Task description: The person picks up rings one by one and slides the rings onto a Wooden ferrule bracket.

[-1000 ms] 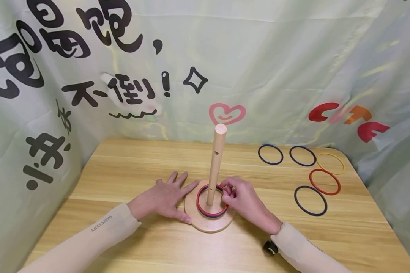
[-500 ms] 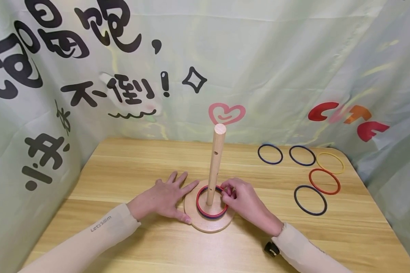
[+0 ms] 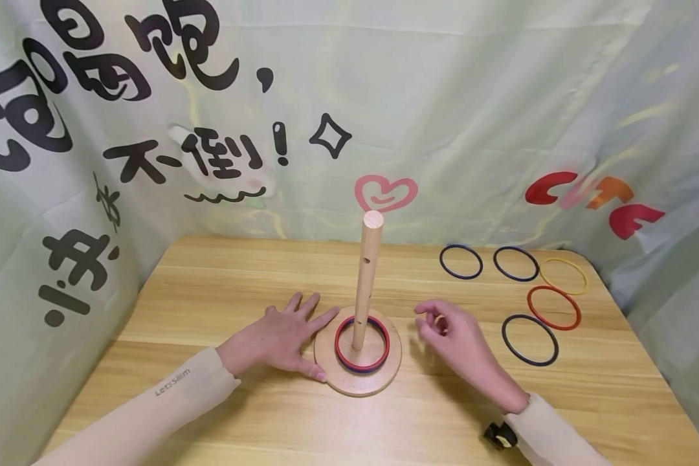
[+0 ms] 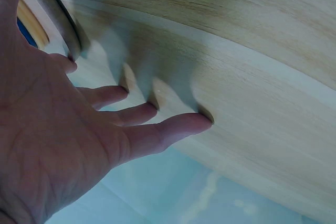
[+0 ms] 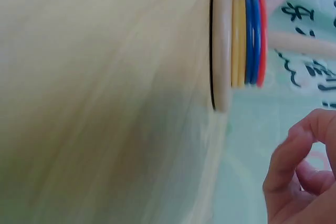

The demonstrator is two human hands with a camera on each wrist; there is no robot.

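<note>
A wooden peg (image 3: 368, 278) stands upright on a round base (image 3: 358, 386) near the table's middle. Around its foot lie stacked rings. The right wrist view shows a red ring (image 5: 263, 40) on top, blue rings (image 5: 253, 40) under it and yellow rings (image 5: 239, 40) at the bottom. With fingers spread, my left hand (image 3: 282, 336) rests at the base's left edge, its thumb touching the rim. My right hand (image 3: 460, 336) hovers right of the base, apart from the rings. Its fingers are loosely curled and hold nothing.
At the right back of the wooden table (image 3: 221, 278) lie loose rings: one blue ring (image 3: 441, 259), another blue ring (image 3: 495, 260), a yellow ring (image 3: 586, 285), a red ring (image 3: 579, 314) and a dark ring (image 3: 503, 333). A printed curtain (image 3: 454, 129) hangs behind.
My right hand has let go of the stacked rings and moved right, away from the base. The left hand has stayed in place.
</note>
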